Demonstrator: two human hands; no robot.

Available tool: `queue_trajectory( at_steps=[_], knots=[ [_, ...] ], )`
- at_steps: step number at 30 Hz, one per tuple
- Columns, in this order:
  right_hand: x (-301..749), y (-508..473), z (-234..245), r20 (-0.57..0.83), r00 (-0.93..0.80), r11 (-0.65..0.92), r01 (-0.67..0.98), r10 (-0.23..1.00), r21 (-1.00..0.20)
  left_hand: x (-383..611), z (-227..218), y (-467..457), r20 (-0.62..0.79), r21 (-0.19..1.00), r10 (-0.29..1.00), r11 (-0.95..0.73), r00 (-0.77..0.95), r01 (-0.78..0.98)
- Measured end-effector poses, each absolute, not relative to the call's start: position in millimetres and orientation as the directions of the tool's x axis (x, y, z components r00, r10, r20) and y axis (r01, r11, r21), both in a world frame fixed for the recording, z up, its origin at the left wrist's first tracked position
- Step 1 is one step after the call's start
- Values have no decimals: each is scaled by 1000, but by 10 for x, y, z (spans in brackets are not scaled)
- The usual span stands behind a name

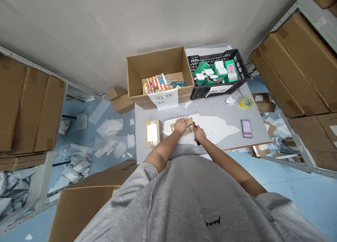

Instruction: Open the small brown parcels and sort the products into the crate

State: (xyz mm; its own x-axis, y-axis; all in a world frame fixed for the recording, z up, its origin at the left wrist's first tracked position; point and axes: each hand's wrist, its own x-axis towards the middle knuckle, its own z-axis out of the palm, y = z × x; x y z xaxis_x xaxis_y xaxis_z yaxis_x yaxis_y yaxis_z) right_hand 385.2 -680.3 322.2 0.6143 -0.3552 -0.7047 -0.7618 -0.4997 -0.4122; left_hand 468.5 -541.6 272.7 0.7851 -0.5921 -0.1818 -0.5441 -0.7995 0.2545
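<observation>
My left hand [180, 125] lies flat with fingers spread on a small taped cardboard parcel [187, 128] at the middle of the grey table [231, 112]. My right hand [199, 133] is closed round a dark-handled cutter [196, 141] with a red part near the parcel's right end. The blade tip is hidden between hand and parcel. A second taped cardboard parcel [153, 132] lies to the left of my left hand.
At the back stand an open cardboard box [159, 64] holding colourful booklets and a black crate [235, 57] of green boxes. A tape roll [245, 102] and a blurred small item [246, 128] lie right. Cartons fill shelves both sides; paper litters the floor.
</observation>
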Motion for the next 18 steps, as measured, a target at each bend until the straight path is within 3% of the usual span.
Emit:
queue_trajectory(
  at_steps=[18],
  knots=[
    [3913, -6639, 3165, -689, 579, -463, -801, -437, -380, 4713, 2741, -5428, -186, 276, -600, -792, 778, -545]
  ],
)
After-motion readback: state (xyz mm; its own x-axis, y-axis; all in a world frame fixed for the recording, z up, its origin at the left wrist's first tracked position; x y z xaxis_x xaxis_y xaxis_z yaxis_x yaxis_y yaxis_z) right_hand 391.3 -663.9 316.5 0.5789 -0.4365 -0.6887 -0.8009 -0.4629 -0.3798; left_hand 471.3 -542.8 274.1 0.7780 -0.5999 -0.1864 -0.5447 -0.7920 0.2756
